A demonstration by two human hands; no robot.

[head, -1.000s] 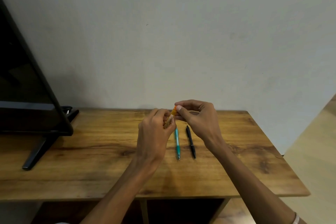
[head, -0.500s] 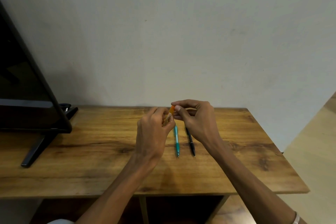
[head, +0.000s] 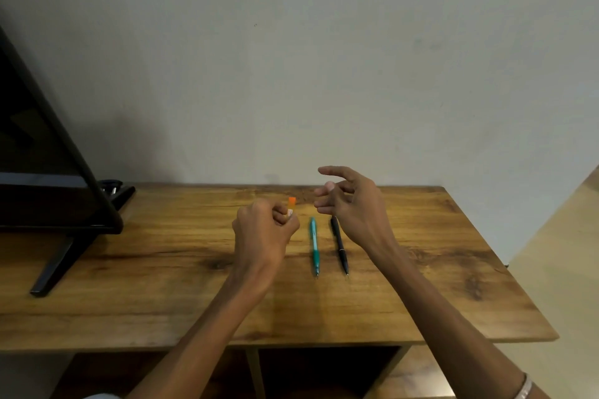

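Observation:
My left hand [head: 264, 233] hovers over the wooden table [head: 162, 295] with its fingers curled round a thin pen with an orange end [head: 291, 202]; only that orange tip and a bit of pale barrel stick out above the fist. My right hand [head: 353, 204] floats a little to the right, fingers spread and loosely bent, holding nothing. On the table between the hands lie a teal pen [head: 314, 244] and a black pen [head: 339, 244], side by side, tips toward me. The right hand covers the black pen's far end.
A black flat screen [head: 42, 152] on a slanted black leg [head: 55, 266] stands at the left of the table. A pale wall runs right behind the table. The table's right edge drops to a beige floor [head: 557, 285]. Open shelf bays lie under the front edge.
My right hand has let go of the orange end and drawn away to the right, opening its fingers. My left hand keeps the pen and has sunk slightly.

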